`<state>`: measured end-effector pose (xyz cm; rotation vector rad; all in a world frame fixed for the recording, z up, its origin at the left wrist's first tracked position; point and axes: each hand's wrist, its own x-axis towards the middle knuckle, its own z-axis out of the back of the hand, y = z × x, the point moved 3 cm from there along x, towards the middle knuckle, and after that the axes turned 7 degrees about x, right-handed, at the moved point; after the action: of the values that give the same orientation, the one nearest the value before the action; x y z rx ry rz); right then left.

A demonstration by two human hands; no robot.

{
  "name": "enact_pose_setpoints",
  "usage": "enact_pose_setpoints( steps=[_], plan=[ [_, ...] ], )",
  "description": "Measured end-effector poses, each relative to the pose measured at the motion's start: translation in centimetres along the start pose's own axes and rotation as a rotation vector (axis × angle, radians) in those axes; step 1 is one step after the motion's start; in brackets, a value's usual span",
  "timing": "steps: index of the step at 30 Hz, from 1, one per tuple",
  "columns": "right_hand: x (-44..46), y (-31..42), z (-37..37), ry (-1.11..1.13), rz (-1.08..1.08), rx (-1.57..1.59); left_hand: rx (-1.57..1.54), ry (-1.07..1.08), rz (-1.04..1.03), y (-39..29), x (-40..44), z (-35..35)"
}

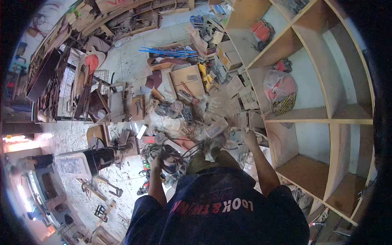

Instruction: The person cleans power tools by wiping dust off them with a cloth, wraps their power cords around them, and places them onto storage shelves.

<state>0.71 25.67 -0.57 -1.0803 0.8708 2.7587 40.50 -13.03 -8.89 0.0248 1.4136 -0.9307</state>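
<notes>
My left hand [157, 161] is closed on a tangled bundle of dark cables [152, 151] low at the centre. A black cord [188, 152] runs rightward from it, and power tools [173, 167] lie just beside it. My right hand [249, 138] reaches forward to the edge of the shelf, next to dusty boxes [250, 119]. Its fingers look curled, but what they hold, if anything, is too small to make out. Between the hands, near my legs, lies a clear plastic box [215, 128].
A wooden shelf unit [300, 118] stands at right, with a plastic bag of things [280, 85] in it. Cardboard boxes [228, 55], blue rods [169, 52] and loose tools clutter the floor ahead. A black-and-white bin [85, 162] lies left; clamps [107, 185] lie below it.
</notes>
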Motion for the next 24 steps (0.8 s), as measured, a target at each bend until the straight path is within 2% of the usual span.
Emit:
enact_pose_setpoints(
  steps=[1, 3, 4, 5, 7, 8, 9, 11, 12, 13, 15, 16, 18, 19, 20, 22, 24],
  plan=[
    [0.4, -1.3, 0.2, -0.059, 0.028, -0.015, 0.009, 0.004, -0.001, -0.2, 0.6, -0.7],
    [0.8, -3.4, 0.8, -0.115, 0.052, -0.025, -0.041, 0.072, -0.174, -1.3, 1.1, -2.1],
    [0.9, -4.2, 1.2, -0.134, 0.038, -0.031, 0.053, 0.108, -0.006, -1.5, 1.5, -2.1],
    [1.0, -5.1, 1.5, -0.15, 0.024, -0.038, 0.059, 0.104, -0.004, -1.8, 1.6, -2.5],
    [0.5, -6.3, 2.8, -0.173, 0.03, 0.016, 0.231, 0.132, -0.197, -5.5, -1.9, -4.5],
    [0.2, -6.9, 3.7, -0.203, 0.04, 0.068, 0.237, 0.119, -0.188, -4.6, -0.3, -4.6],
    [0.8, -8.8, 4.7, -0.215, 0.045, 0.141, 0.133, 0.108, -0.289, -3.1, 2.9, -4.9],
    [1.6, -12.3, 6.3, -0.224, 0.048, 0.264, 0.037, 0.096, -0.392, -4.3, 2.4, -5.4],
    [1.9, -14.0, 6.9, -0.22, 0.044, 0.313, 0.099, 0.146, -0.345, -7.1, -2.2, -6.2],
    [0.5, -13.9, 9.2, -0.311, -0.028, 0.337, 0.159, 0.194, -0.297, -8.8, -4.9, -7.0],
    [-2.1, -13.1, 12.6, -0.395, -0.103, 0.364, 0.258, 0.185, -0.308, -9.7, -5.2, -7.4],
    [-3.0, -12.9, 13.6, -0.313, -0.094, 0.612, 0.247, 0.189, -0.303, -10.4, -6.0, -7.9],
    [-2.9, -13.1, 13.2, -0.342, -0.195, 0.998, 0.236, 0.173, -0.279, -12.2, -8.6, -9.0],
    [-2.2, -13.3, 12.9, -0.341, -0.196, 1.001, 0.239, 0.172, -0.281, -13.6, -10.3, -9.8],
    [-1.6, -13.4, 13.1, -0.474, -0.124, 0.87, 0.232, 0.189, -0.318, -14.9, -12.1, -10.6],
    [-0.1, -14.6, 12.9, -0.595, -0.057, 0.736, 0.229, 0.2, -0.351, -15.6, -13.1, -11.0],
    [1.4, -16.6, 14.3, -0.71, 0.056, 0.441, 0.212, 0.219, -0.343, -15.7, -13.4, -11.0]
  ],
)
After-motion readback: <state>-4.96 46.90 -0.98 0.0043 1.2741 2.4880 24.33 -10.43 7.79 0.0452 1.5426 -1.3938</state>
